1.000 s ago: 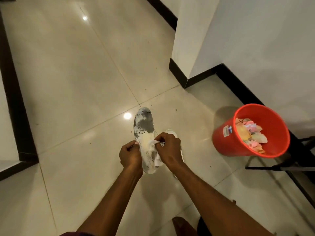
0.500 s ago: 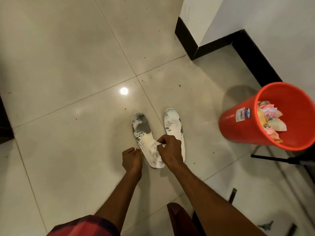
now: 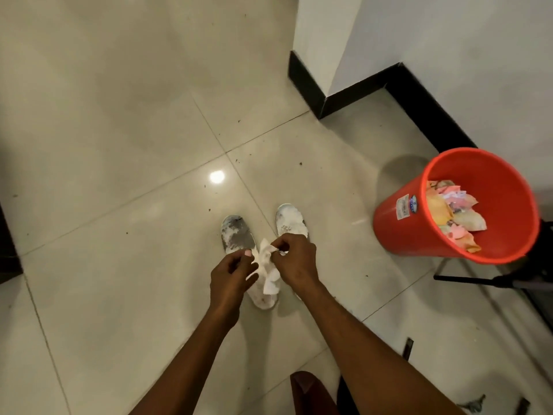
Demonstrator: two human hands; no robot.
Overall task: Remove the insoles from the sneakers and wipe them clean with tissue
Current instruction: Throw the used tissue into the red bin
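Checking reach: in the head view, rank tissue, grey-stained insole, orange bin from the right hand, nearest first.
1. tissue, pinched by the right hand.
2. grey-stained insole, just to its left.
3. orange bin, far off to the right.

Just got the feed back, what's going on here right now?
A person pinches a white tissue between the left hand and the right hand. Beneath them two insoles lie side by side on the tiled floor: the grimy insole has dark dirt at its toe, the whiter insole looks cleaner. A red bin holding crumpled scraps stands to the right.
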